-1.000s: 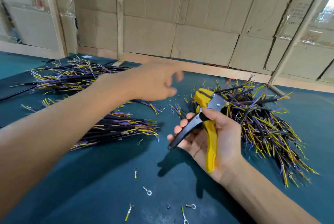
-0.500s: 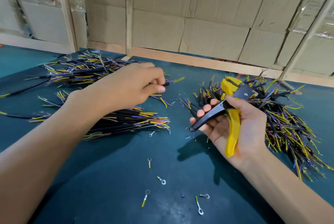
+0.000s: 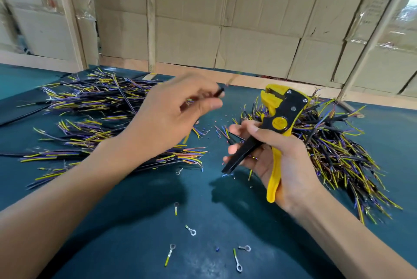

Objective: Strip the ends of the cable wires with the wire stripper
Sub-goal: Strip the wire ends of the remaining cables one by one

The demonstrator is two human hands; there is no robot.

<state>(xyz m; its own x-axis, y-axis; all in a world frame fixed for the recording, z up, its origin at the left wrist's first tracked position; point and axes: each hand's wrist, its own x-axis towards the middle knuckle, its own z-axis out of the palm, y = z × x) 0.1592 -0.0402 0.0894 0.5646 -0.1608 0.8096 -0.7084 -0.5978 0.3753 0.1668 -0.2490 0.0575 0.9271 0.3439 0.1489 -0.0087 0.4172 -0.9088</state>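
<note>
Our left hand (image 3: 171,116) is pinching a black cable (image 3: 219,92); our right hand (image 3: 278,159) is gripping the wire stripper (image 3: 276,121), handles spread. Wire piles are lying at nine and three o'clock on the teal mat (image 3: 135,222) — cardboard wall (image 3: 248,19) at twelve.

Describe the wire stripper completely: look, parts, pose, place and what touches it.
The wire stripper is a plier-type hand tool with a yellow body and a black plate that carries silvery rivets and a round yellow dial. One handle is yellow, the other black, and they are spread apart. Its toothed yellow head points up and away, with nothing between the jaws. The right hand grips it above the green table, in front of a cable pile.
</note>
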